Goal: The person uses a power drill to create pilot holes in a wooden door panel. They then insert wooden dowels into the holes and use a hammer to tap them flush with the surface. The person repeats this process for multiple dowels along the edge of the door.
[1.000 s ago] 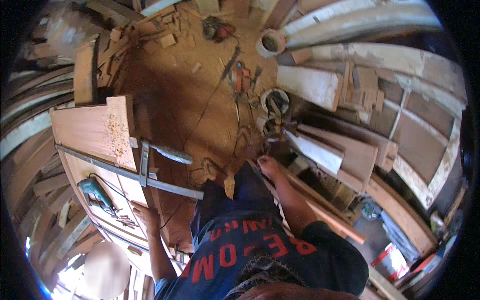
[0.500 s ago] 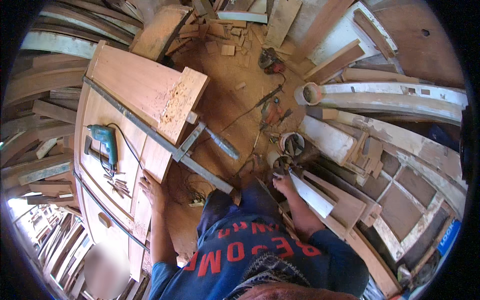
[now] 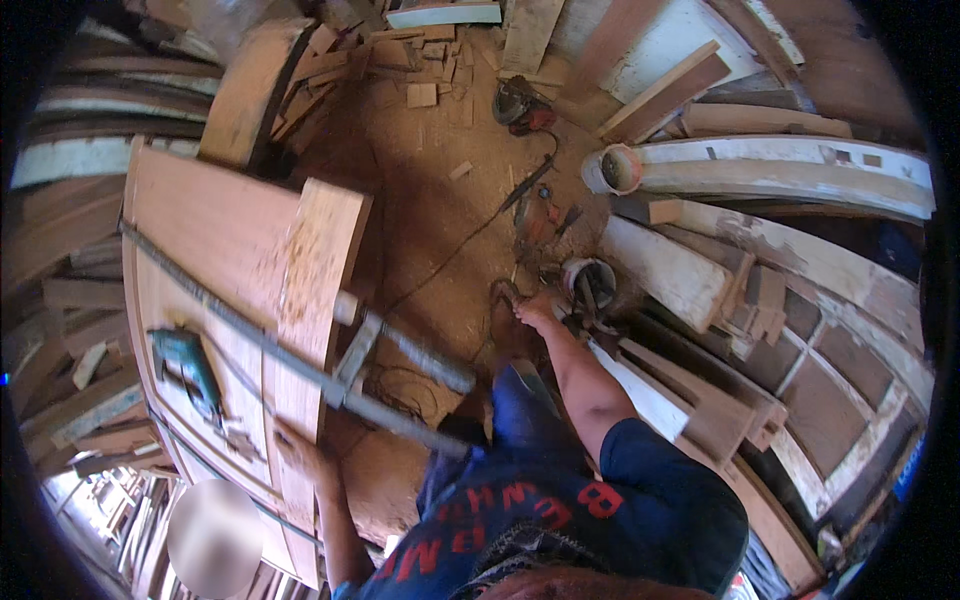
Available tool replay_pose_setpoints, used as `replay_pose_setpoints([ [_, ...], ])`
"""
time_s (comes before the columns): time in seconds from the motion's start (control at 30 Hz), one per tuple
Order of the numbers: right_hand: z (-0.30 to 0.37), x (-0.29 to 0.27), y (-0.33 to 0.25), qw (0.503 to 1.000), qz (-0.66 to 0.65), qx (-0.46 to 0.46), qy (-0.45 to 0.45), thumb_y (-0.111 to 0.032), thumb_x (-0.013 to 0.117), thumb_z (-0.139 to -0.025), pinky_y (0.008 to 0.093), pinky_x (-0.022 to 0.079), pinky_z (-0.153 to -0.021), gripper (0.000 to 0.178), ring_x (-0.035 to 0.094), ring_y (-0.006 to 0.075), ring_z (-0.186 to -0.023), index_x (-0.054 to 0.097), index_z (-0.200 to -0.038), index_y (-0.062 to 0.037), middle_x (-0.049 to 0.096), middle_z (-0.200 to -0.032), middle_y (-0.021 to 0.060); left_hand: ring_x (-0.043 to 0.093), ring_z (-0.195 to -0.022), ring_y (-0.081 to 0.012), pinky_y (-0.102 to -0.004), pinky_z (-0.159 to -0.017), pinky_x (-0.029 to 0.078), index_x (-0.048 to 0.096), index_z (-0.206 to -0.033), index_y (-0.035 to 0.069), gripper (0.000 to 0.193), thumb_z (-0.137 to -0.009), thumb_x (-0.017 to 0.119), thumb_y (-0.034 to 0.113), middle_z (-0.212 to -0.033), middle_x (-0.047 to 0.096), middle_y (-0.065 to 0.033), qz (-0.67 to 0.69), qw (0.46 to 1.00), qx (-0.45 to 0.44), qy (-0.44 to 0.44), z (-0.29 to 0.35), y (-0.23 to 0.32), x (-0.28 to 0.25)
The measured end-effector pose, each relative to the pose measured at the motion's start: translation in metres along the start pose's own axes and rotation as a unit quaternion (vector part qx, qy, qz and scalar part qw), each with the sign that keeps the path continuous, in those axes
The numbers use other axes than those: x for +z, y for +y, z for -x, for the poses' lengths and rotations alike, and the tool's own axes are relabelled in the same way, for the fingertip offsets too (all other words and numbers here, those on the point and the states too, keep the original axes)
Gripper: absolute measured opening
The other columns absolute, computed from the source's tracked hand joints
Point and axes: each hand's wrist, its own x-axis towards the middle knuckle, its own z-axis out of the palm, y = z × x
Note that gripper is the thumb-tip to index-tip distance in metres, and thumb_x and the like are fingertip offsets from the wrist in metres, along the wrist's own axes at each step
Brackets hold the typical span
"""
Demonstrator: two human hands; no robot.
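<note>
My left hand (image 3: 303, 452) lies on the near edge of a wooden panel (image 3: 215, 205), fingers stretched over the wood and a little smeared. A long metal bar clamp (image 3: 265, 343) runs across the panel, just beyond this hand. Beside it on the panel are a teal power drill (image 3: 190, 368) with a cord and several small wooden pegs (image 3: 240, 443). My right hand (image 3: 537, 310) reaches out low, left of a bucket (image 3: 590, 280) that has tools in it. Its fingers are closed; what they hold is too small to make out.
A red and black power tool (image 3: 522, 108) and an orange one (image 3: 537, 215) lie on the dusty floor with a cord. Wood offcuts (image 3: 422, 95) are scattered beyond. A white bucket (image 3: 612, 170) stands at right, by stacked boards (image 3: 780, 180). A white board (image 3: 640, 390) lies near my right arm.
My right hand has moved forward and left, away from the white board, to beside the tool bucket. My left hand stays on the panel. The view has shifted, so the panel appears lower left.
</note>
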Motion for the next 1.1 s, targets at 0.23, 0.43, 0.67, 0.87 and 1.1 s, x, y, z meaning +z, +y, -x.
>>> replay_pose_setpoints([
  [0.23,-0.207,0.038,-0.034,0.957,0.279,-0.035,0.075,-0.03,0.068,-0.095,0.0443,0.053,-0.061,0.027,0.065,0.0298,-0.071,0.07,-0.101,-0.0039,0.068,-0.08,0.0109,0.036,-0.142,-0.0543,-0.0593,-0.117,0.034,0.018,-0.164,0.003,0.103,-0.084,0.077,0.033,-0.156,0.032,-0.0356,0.094,0.99,-0.083,-0.071,0.0,0.02,-0.016],
  [0.43,-0.372,0.029,-0.037,0.988,0.11,0.011,0.106,-0.03,0.069,-0.094,0.0406,0.049,-0.056,0.024,0.06,0.0257,-0.065,0.068,-0.098,-0.0067,0.063,-0.076,0.0078,0.035,-0.143,-0.0528,-0.0584,-0.118,0.032,0.017,-0.164,0.002,0.102,-0.085,0.076,0.031,-0.157,0.03,-0.0348,0.045,0.993,-0.065,-0.086,0.017,0.042,-0.022],
  [0.67,-0.483,0.009,-0.05,0.977,-0.061,0.022,0.202,-0.03,0.069,-0.092,0.0363,0.044,-0.051,0.021,0.053,0.0209,-0.058,0.066,-0.095,-0.0099,0.056,-0.071,0.0042,0.034,-0.144,-0.0509,-0.0572,-0.119,0.03,0.016,-0.164,0.001,0.1,-0.087,0.074,0.027,-0.159,0.028,-0.0338,0.008,0.993,-0.054,-0.103,0.004,0.059,-0.033],
  [0.87,-0.471,-0.028,-0.1,0.951,-0.207,-0.038,0.227,-0.03,0.069,-0.091,0.0326,0.04,-0.047,0.018,0.048,0.0169,-0.052,0.064,-0.092,-0.0126,0.051,-0.067,0.0011,0.033,-0.145,-0.0493,-0.0563,-0.121,0.027,0.014,-0.164,0.0,0.099,-0.088,0.073,0.025,-0.16,0.026,-0.033,0.025,0.993,-0.049,-0.102,0.001,0.049,-0.027],
  [1.1,-0.316,-0.095,-0.186,0.935,-0.221,-0.055,0.271,-0.034,0.072,-0.087,0.0306,0.037,-0.043,0.02,0.044,0.0147,-0.049,0.061,-0.086,-0.0167,0.048,-0.063,-0.0018,0.032,-0.146,-0.0475,-0.0551,-0.122,0.025,0.013,-0.164,-0.001,0.098,-0.089,0.071,0.022,-0.162,0.024,-0.0321,0.043,0.997,-0.008,-0.057,-0.018,0.033,-0.015],
])
